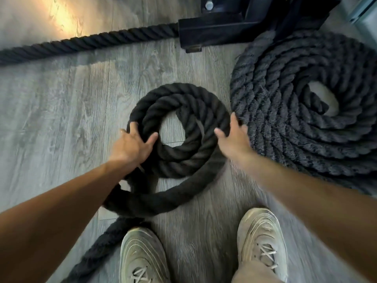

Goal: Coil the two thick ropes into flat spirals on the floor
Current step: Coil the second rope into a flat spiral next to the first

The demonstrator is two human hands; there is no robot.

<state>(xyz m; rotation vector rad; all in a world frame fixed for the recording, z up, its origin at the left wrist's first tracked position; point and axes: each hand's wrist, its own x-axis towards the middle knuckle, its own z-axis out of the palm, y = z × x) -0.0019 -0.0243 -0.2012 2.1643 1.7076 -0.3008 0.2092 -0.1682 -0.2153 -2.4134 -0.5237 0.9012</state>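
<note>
The small rope coil (179,129) lies on the floor (71,94) beside the finished big coil (306,107). The left hand (134,144) grips its rim; the right hand (232,137) rests there, fingers spread. Each new loop should probably lie snug and flat.

Dim, soft indoor light with a warm glare patch on the floor (61,15) upper left, motion blur toward the lower edges, wide-angle bending at borders.

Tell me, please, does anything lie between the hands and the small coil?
No. The left hand already grips the small coil, and the right hand touches its other edge, beside the big coil.
</note>
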